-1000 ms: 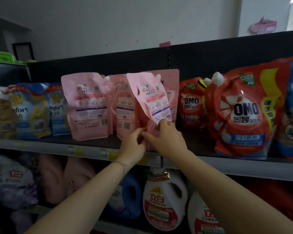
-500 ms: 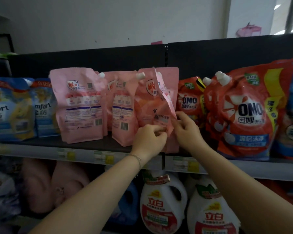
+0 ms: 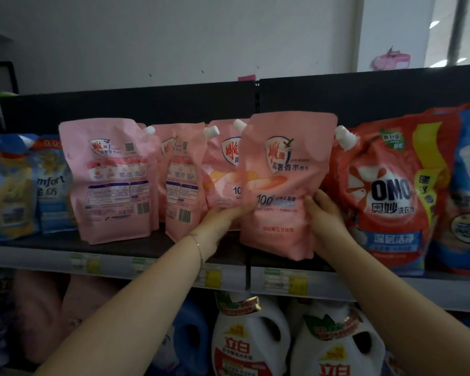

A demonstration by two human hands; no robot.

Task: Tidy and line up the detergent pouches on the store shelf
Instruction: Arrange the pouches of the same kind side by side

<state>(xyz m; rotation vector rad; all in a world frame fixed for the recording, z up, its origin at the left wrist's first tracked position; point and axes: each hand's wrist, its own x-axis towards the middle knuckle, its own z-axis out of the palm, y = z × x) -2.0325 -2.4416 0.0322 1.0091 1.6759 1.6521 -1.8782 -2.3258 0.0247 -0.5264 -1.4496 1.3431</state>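
we hold pink pouch (image 3: 285, 185) label-out | right hand (image 3: 326, 217) curled round right edge | left hand (image 3: 221, 217) at left edge, blurred, grip unclear | aim: square it on shelf (image 3: 147, 252)

Dim, flat indoor light; bright window glare (image 3: 445, 31) at upper right, soft focus throughout, wide-angle bending and blur toward the edges.

Held pouch (image 3: 282, 185) stands between pouches (image 3: 111, 180) and OMO bag (image 3: 385, 194).

The shelf front (image 3: 158, 246) lies bare before the left pink pouches (image 3: 111, 180) — right of the held pouch (image 3: 282, 185), the red OMO pouch (image 3: 385, 191) presses close.
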